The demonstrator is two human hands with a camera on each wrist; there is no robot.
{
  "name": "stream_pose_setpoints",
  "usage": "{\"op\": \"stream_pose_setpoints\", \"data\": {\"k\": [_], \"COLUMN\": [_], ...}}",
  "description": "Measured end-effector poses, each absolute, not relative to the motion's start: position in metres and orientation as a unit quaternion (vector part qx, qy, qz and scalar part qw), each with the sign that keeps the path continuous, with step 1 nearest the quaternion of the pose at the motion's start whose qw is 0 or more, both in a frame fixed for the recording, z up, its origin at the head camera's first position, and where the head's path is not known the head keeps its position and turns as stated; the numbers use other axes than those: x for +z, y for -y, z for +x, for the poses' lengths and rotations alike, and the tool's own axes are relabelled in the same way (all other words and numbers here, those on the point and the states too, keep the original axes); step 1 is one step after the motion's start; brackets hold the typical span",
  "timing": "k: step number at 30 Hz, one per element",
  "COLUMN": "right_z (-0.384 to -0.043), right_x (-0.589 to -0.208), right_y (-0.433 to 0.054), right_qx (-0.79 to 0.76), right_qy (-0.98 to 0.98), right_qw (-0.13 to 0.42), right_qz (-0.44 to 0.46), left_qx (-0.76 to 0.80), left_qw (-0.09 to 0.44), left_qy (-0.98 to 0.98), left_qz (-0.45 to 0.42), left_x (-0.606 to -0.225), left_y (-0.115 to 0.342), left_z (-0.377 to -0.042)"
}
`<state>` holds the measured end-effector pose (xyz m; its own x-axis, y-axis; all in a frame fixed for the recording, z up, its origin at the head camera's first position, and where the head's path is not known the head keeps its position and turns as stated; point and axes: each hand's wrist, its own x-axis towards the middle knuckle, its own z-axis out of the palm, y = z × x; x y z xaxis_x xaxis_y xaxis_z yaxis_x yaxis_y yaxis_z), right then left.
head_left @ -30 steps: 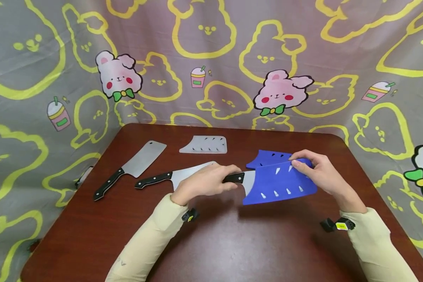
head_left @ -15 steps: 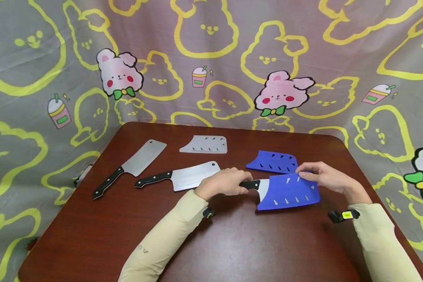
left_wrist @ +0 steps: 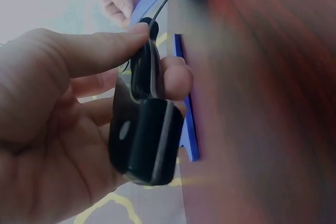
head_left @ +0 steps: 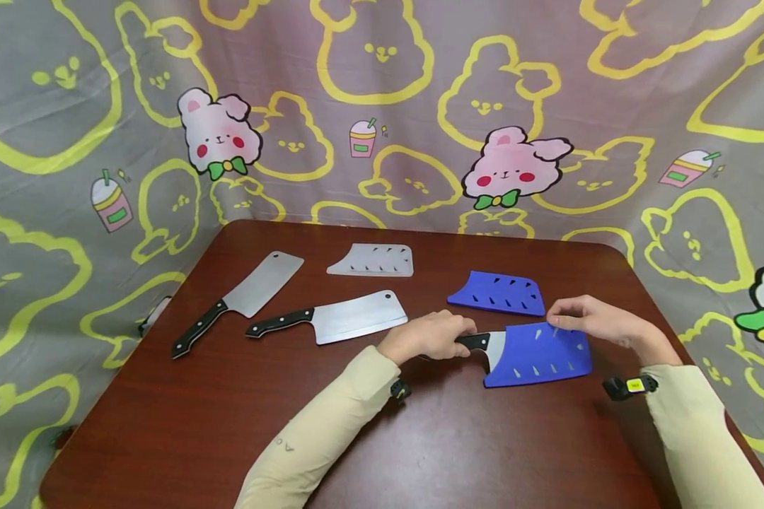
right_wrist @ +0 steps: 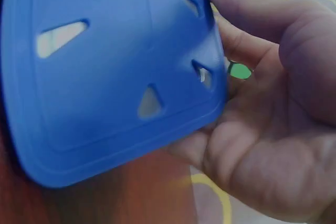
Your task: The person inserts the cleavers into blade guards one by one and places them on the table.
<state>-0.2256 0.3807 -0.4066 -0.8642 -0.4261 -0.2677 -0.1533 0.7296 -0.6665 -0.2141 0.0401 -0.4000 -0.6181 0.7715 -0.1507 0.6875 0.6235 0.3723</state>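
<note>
My left hand grips the black riveted handle of a cleaver, seen end-on in the left wrist view. A blue slotted blade cover encloses most of that cleaver's blade, leaving a strip of bare steel beside the handle. Thumb and fingers of my right hand pinch the cover along its upper edge near the far corner. Pale metal shows through the slots of the cover in the right wrist view. The covered cleaver is held low over the table, roughly level.
Behind the held cleaver lies a second blue blade cover. A white blade cover rests near the table's back edge. Two bare cleavers, one nearer the middle and one farther left, lie on the brown table. A patterned curtain surrounds it.
Both hands have carried the covered cleaver right and down toward the table. The second blue cover and the middle cleaver, partly hidden before, now show fully.
</note>
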Motion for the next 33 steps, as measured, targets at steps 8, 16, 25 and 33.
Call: {"op": "stream_pose_setpoints", "data": {"k": [8, 16, 25, 33], "right_z": [-0.221, -0.220, -0.228, -0.243], "right_x": [-0.392, -0.391, -0.400, -0.404], "right_y": [-0.384, -0.374, -0.356, -0.343], "right_qx": [-0.300, -0.308, -0.315, -0.275], "right_qy": [-0.929, -0.923, -0.925, -0.945], "right_qw": [0.160, 0.168, 0.132, 0.064], "right_qz": [-0.148, -0.158, -0.165, -0.168], "left_qx": [0.139, 0.145, 0.164, 0.189], "left_qw": [0.126, 0.113, 0.107, 0.117], "left_qy": [-0.891, -0.896, -0.895, -0.909], "left_qz": [0.412, 0.405, 0.402, 0.354], "left_x": [-0.398, -0.388, -0.381, -0.375], "left_y": [-0.039, -0.027, 0.002, 0.040], "left_z": [-0.215, -0.217, -0.220, -0.223]}}
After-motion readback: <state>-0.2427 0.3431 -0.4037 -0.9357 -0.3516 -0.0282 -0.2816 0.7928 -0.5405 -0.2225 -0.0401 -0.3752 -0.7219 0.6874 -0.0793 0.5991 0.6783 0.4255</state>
